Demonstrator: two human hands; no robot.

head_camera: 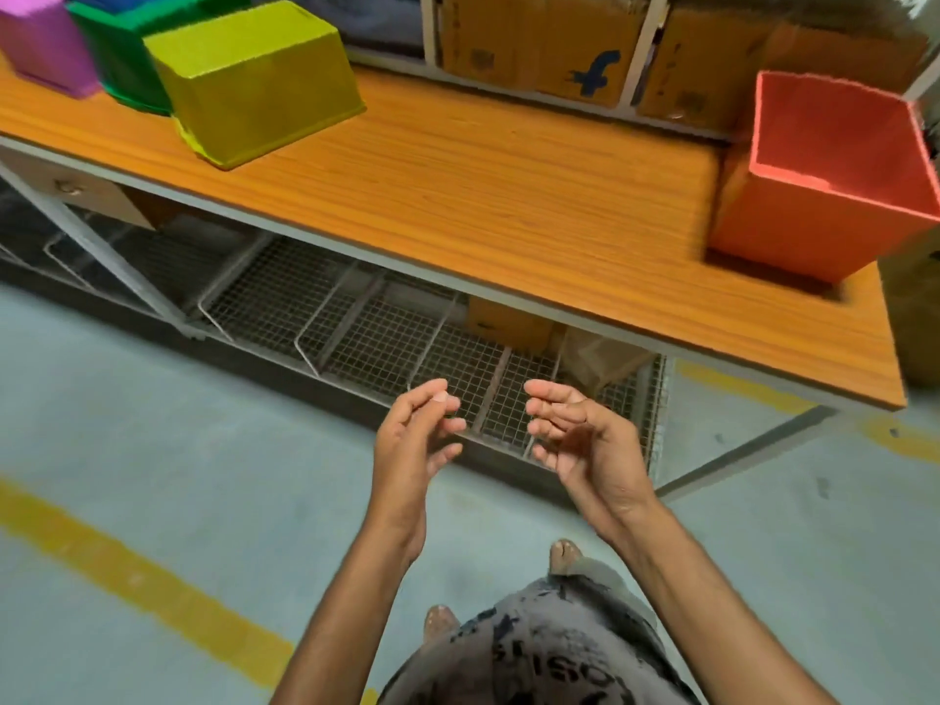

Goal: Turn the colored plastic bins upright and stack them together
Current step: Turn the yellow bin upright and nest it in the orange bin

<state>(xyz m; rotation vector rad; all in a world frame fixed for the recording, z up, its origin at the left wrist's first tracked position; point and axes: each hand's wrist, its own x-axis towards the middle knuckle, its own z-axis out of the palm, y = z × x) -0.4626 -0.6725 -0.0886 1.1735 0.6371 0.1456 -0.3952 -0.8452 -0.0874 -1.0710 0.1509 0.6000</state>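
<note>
Both hands hang empty in the lower middle of the frame, out in front of the counter's (508,195) near edge and above the floor. The left hand (414,440) has its fingers loosely curled and spread, palm turned inward; the right hand (580,440) mirrors it, palm up and inward, fingers apart. The two hands face each other with a gap between them, touching nothing.

On the wooden counter, at the upper left of the frame, three bins sit upside down in a tight row: a yellow bin (254,84) nearest the middle, a green bin (122,43) just behind and left of it, and a pink bin (40,43) at the far left edge. A sliver of something blue shows above the green one, too cropped to tell. At the right of the frame an orange bin (824,195) stands upright, its open mouth showing, well apart from the other three and close to the counter's right end.

Behind the counter, cardboard boxes (534,43) fill a shelf along the top of the frame. Under the counter lie wire mesh trays (366,338). A yellow line (127,567) crosses the grey floor at lower left.
</note>
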